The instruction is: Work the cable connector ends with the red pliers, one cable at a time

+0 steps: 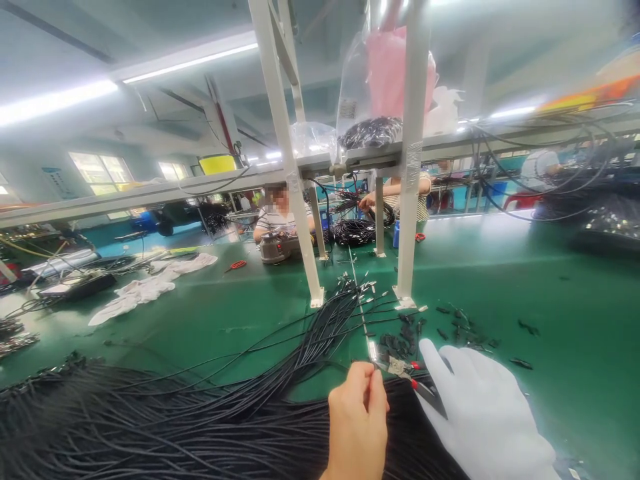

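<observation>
My left hand (359, 417) is bare, its thumb and fingers pinched on the end of a black cable, which is mostly hidden by the fingers. Just right of it, my right hand (483, 407), in a white glove, grips a pair of pliers (400, 367) with red and black handles. The jaws of the pliers are close to the pinched fingertips; whether they touch the cable I cannot tell. Beneath and left of both hands spreads a big heap of black cables (190, 427). A bundle of these cables (325, 333) runs up the table, with light-coloured connectors at its far end.
Small black pieces (400, 343) lie scattered on the green table (565, 287) beyond the pliers. White metal posts (407, 200) hold up a shelf. Red-handled scissors (236, 265) and a white cloth (155, 283) lie at left. Two people sit across the table.
</observation>
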Tool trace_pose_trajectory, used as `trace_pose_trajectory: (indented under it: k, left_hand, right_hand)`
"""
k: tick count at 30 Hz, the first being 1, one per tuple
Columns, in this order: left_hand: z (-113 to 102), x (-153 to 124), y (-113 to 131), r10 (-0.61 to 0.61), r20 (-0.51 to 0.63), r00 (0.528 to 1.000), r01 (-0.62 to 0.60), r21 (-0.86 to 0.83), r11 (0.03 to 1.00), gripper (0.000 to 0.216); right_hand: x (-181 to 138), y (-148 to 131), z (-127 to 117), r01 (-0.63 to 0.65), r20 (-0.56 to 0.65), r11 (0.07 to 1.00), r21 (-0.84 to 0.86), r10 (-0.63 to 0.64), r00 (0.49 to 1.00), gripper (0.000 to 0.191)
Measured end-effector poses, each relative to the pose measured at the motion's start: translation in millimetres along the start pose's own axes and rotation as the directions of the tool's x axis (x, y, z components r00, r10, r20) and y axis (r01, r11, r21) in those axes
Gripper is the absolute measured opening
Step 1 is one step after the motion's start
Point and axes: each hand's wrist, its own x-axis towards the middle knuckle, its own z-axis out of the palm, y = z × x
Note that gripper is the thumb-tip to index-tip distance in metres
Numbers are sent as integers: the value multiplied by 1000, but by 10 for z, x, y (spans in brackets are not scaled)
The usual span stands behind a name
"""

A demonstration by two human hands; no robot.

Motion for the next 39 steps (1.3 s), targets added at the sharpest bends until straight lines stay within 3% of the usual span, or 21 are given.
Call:
trace_pose_trajectory:
  k: [7,14,19,23,27,29,31,35,39]
  left_hand:
    - [-58,25,16,-62,22,998,63,-62,996,29]
    - [-67,40,14,-72,24,997,74,-95,993,30]
    - [-28,56,-3,-120,2,993,118,-221,968,35]
    - [-93,154,94,-125,-18,992,117,-251,961,37]
    - [-291,560,387,-49,-53,997,40,-158,987,28]
    - [-376,924,525,45,-97,994,-46,-13,999,25]
    - [-410,1350,588,53,-138,989,-47,49,998,22]
    - [-315,2069,425,12,-171,985,24,207,978,23]
    - [-111,2291,79,-58,-96,994,92,410,907,36]
  right_hand:
    - [-15,2,28,37,-22,999,-24,-37,999,32]
    - [-145,54,118,76,32,997,1,-76,997,31]
    - [-191,51,255,24,-21,987,161,-21,1000,25]
    - [-178,165,320,-120,10,972,201,121,993,26]
    - [-156,336,301,-366,210,904,220,322,923,22]
    - [-136,379,271,-472,302,859,200,404,863,24]
    - [-110,390,238,-521,340,834,181,444,829,27]
    - [-58,397,183,-571,382,806,159,483,788,32]
    - [-16,423,152,-671,451,732,117,563,693,35]
